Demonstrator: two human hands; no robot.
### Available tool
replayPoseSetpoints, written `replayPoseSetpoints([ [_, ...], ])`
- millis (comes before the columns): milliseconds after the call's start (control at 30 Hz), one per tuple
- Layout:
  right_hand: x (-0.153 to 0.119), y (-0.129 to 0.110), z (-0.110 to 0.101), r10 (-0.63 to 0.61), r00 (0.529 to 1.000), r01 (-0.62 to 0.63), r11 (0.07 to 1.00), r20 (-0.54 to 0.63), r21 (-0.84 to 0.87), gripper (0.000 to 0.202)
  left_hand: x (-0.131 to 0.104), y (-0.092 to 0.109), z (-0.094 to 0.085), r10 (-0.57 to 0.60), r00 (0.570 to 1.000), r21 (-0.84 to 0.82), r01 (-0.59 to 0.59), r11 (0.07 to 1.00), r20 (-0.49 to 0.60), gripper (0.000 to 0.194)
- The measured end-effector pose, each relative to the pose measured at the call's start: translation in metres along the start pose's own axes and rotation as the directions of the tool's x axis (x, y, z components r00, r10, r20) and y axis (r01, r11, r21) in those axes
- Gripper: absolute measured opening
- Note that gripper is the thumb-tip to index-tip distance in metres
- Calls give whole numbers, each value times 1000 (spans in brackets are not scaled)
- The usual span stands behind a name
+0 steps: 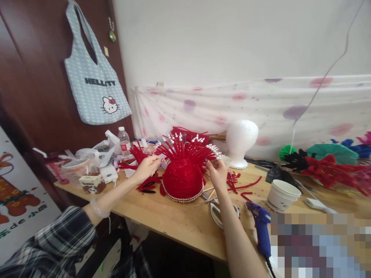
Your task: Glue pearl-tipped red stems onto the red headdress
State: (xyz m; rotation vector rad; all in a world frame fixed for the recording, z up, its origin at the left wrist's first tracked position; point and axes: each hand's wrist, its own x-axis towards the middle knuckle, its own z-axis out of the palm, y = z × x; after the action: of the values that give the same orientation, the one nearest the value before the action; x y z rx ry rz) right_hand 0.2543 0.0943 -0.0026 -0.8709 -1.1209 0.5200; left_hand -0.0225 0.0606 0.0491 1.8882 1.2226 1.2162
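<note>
A red dome-shaped headdress [183, 180] sits on the wooden table, with a row of pearl beads around its lower rim. Red fuzzy stems [185, 152] fan out from its top, and several end in white bead clusters [213, 150]. At the left side of the fan, my left hand [149, 168] is closed in a pinch; what lies between its fingertips is too small to make out. My right hand [218, 172] pinches at the outer stems on the right side, just below the white beads.
A blue glue gun [262, 227] and white-handled scissors [216, 214] lie near my right forearm. Behind stand a white foam head [242, 143] and paper cups [282, 196]. Red stem scraps, a water bottle [124, 141], a small carton [92, 183] and fuzzy flowers [327, 170] are around.
</note>
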Motion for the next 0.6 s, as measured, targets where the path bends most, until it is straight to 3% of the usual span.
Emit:
replayPoseSetpoints([
  [233,0,1,0,1,1000,-1,1000,-2,-1,26,3,7,4,112,993,177,-103,979,-46,26],
  [333,-1,0,0,4,1000,-4,1000,-3,0,26,5,11,9,203,978,217,-189,958,-41,35],
  [500,-2,-3,1,8,1000,-8,1000,-3,13,27,5,14,20,407,909,401,-407,821,89,24],
  [600,-3,-6,2,12,1000,-12,1000,-7,24,25,5,15,31,472,868,426,-489,762,152,26],
])
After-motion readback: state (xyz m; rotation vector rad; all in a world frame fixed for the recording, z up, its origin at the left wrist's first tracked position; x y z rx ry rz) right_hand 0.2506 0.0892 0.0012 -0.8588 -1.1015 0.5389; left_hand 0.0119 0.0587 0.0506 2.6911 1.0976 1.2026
